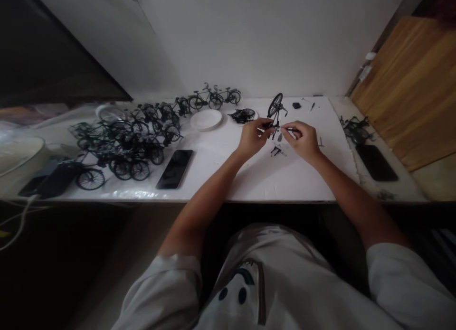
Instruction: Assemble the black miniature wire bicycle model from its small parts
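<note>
My left hand (253, 136) is closed on a small black model bicycle frame with one wheel (275, 105), held just above the white tabletop (256, 173). My right hand (302, 139) pinches a thin dark tool or part (289, 129), its tip pointing at the frame between the two hands. A few tiny dark parts (276, 151) lie on the table right under my hands.
Several finished black model bicycles (124, 140) crowd the left of the table, more stand at the back (213, 98). A white dish (205, 119), a loose wheel piece (242, 115), a phone (175, 168), another phone (376, 162) and a wooden board (413, 92) at right.
</note>
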A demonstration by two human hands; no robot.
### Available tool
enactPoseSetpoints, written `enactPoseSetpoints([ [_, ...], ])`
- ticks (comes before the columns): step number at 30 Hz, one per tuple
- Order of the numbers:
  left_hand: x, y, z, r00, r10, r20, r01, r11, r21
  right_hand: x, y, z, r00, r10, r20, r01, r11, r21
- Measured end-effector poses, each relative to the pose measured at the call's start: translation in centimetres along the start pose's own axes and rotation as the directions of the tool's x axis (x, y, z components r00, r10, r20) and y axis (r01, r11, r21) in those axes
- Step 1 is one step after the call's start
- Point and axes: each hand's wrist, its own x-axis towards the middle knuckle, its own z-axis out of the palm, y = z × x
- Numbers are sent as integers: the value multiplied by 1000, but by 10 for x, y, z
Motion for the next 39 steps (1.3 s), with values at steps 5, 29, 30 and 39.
enactPoseSetpoints([
  [5, -1, -2, 0, 1000, -5, 3, 5, 1000, 1, -1, 1, 2, 1000, 30, 2, -30, 999, 45],
  [29, -2, -10, 3, 997, -46, 58, 50, 997, -66, 3, 8, -5, 995, -19, 94, 17, 1000, 24],
  [30, -2, -10, 3, 997, -43, 60, 47, 997, -65, 3, 8, -4, 995, -22, 96, 19, 1000, 25],
  [39, -3, -12, 6, 999, -40, 30, 40, 999, -22, 2, 8, -2, 995, 34, 95, -36, 999, 16],
])
